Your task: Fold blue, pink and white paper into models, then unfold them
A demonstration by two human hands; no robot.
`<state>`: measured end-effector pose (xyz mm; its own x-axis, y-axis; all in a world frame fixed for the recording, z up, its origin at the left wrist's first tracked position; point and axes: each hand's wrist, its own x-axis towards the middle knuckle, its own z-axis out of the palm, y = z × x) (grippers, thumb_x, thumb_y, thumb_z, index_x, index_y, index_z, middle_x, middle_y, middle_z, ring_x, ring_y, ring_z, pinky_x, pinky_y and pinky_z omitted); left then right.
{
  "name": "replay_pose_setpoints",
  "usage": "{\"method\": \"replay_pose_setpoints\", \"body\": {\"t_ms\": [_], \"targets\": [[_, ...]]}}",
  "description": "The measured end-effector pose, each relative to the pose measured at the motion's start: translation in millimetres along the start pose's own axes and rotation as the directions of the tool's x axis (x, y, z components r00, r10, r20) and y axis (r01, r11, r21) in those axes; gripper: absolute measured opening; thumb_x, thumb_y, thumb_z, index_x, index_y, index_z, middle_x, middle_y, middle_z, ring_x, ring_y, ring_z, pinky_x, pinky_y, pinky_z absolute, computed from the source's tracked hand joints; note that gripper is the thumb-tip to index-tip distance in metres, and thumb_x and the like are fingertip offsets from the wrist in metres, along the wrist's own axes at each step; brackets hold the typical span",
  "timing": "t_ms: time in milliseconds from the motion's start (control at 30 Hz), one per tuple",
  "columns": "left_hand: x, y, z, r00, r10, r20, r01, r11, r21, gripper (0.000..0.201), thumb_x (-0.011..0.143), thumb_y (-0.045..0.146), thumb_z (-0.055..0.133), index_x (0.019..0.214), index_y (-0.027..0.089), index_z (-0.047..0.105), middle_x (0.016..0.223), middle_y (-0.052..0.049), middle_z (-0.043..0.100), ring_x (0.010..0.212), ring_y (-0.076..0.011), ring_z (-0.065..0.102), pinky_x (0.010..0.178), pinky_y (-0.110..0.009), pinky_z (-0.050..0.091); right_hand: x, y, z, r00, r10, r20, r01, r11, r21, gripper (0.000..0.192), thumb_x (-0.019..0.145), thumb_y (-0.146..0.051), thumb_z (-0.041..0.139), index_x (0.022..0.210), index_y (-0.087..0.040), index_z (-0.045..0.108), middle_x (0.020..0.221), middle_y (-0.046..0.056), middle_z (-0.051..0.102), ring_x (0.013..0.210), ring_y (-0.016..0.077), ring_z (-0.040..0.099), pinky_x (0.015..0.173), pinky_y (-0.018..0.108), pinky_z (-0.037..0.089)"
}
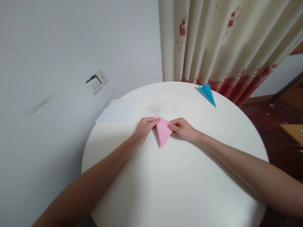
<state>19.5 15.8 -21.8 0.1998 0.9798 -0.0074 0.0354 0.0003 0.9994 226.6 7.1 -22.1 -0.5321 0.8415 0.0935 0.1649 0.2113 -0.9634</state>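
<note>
Between my two hands is a pink folded paper (163, 130), triangular, with one point toward me and another pointing up and away at the left. My left hand (145, 128) pinches its upper left edge, thumb on top and fingers underneath. On the right side, my right hand (182, 128) grips the corner in the same way, thumb over the paper. The paper seems to be held just over the white round table (175, 189); a dark gap or shadow shows along its lower left edge.
A blue folded paper plane (207, 93) lies near the table's far right edge. White paper sheets (115, 111) rest at the far left edge, by the wall. A wall socket (94, 85) sits above them. A cream and red curtain (213, 41) hangs behind the table.
</note>
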Motion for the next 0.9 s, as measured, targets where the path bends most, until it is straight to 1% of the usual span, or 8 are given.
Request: {"method": "replay_pose_setpoints", "body": {"t_ms": [133, 267, 400, 467, 533, 633, 700, 900], "targets": [[2.1, 0.0, -0.5, 0.997, 0.018, -0.073, -0.020, 0.999, -0.039, 0.030, 0.077, 0.044, 0.073, 0.077, 0.014, 0.075, 0.076, -0.005, 0.068, 0.071, -0.0160, 0.058, 0.069, -0.029, 0.043, -0.8, 0.4, 0.0, 0.998, 0.005, 0.067, -0.006, 1.000, 0.020, 0.049, 0.090, -0.057, 0.051, 0.061, -0.019, 0.045, 0.058, -0.006, 0.032, 0.055, 0.0088, 0.025, 0.052, 0.028, 0.018], [8.3, -0.3, -5.6, 0.980, 0.028, -0.199, -0.043, 0.997, -0.072, 0.034, 0.072, 0.046, 0.077, 0.085, 0.014, 0.076, 0.078, -0.005, 0.066, 0.071, -0.0148, 0.057, 0.065, -0.028, 0.041, -1.9, 0.3, 1.0, 0.994, 0.009, 0.104, -0.013, 0.999, 0.036, 0.049, 0.091, -0.056, 0.052, 0.060, -0.019, 0.043, 0.056, -0.006, 0.031, 0.053, 0.0082, 0.025, 0.051, 0.027, 0.017], [12.3, 0.1, -10.0, 0.963, 0.014, -0.268, -0.060, 0.985, -0.163, 0.041, 0.074, 0.053, 0.075, 0.086, 0.014, 0.075, 0.074, -0.003, 0.061, 0.067, -0.0119, 0.053, 0.059, -0.025, 0.037, -1.6, 0.6, 4.2, 0.996, 0.008, 0.089, -0.012, 0.998, 0.054, 0.049, 0.090, -0.056, 0.052, 0.059, -0.019, 0.043, 0.056, -0.006, 0.032, 0.053, 0.0082, 0.025, 0.051, 0.027, 0.017], [11.0, 1.2, -9.2, 0.971, -0.016, -0.238, -0.035, 0.977, -0.211, 0.047, 0.079, 0.059, 0.069, 0.089, 0.013, 0.074, 0.076, -0.004, 0.062, 0.066, -0.0117, 0.054, 0.057, -0.024, 0.036, -0.7, 0.5, 5.0, 0.999, 0.009, 0.047, -0.011, 0.999, 0.043, 0.049, 0.090, -0.056, 0.051, 0.059, -0.019, 0.043, 0.055, -0.006, 0.032, 0.053, 0.0083, 0.025, 0.051, 0.027, 0.017], [8.2, 2.4, -6.3, 0.988, -0.041, -0.152, 0.006, 0.975, -0.222, 0.052, 0.083, 0.063, 0.062, 0.093, 0.013, 0.073, 0.081, -0.007, 0.065, 0.069, -0.0126, 0.056, 0.057, -0.024, 0.036, 0.5, 0.2, 4.7, 1.000, 0.010, -0.023, -0.010, 1.000, 0.024, 0.050, 0.090, -0.056, 0.051, 0.058, -0.019, 0.042, 0.055, -0.006, 0.032, 0.053, 0.0084, 0.025, 0.051, 0.027, 0.017], [3.5, 3.0, -1.2, 0.999, -0.037, 0.011, 0.038, 0.990, -0.136, 0.052, 0.084, 0.062, 0.061, 0.091, 0.012, 0.072, 0.084, -0.010, 0.069, 0.071, -0.0152, 0.059, 0.059, -0.025, 0.039, 1.8, -0.2, 3.7, 0.992, 0.005, -0.125, -0.005, 1.000, 0.000, 0.050, 0.090, -0.056, 0.051, 0.057, -0.019, 0.042, 0.055, -0.005, 0.034, 0.053, 0.0086, 0.026, 0.051, 0.027, 0.018], [0.9, 2.8, 1.4, 0.996, -0.025, 0.088, 0.029, 0.998, -0.047, 0.049, 0.082, 0.060, 0.065, 0.084, 0.011, 0.073, 0.081, -0.010, 0.070, 0.070, -0.0162, 0.059, 0.062, -0.027, 0.041, 2.0, -0.6, 3.6, 0.991, 0.001, -0.137, -0.002, 1.000, -0.007, 0.049, 0.090, -0.056, 0.050, 0.058, -0.019, 0.042, 0.055, -0.005, 0.035, 0.053, 0.0087, 0.027, 0.051, 0.027, 0.019], [-2.8, 1.5, 2.8, 0.994, -0.026, 0.102, 0.018, 0.997, 0.076, 0.042, 0.076, 0.055, 0.074, 0.081, 0.013, 0.077, 0.077, -0.007, 0.073, 0.068, -0.0162, 0.060, 0.066, -0.028, 0.043, 0.6, -2.4, 5.7, 0.997, -0.016, -0.077, 0.015, 1.000, -0.008, 0.050, 0.090, -0.057, 0.050, 0.058, -0.019, 0.042, 0.056, -0.005, 0.035, 0.054, 0.0090, 0.028, 0.051, 0.027, 0.020]]}}
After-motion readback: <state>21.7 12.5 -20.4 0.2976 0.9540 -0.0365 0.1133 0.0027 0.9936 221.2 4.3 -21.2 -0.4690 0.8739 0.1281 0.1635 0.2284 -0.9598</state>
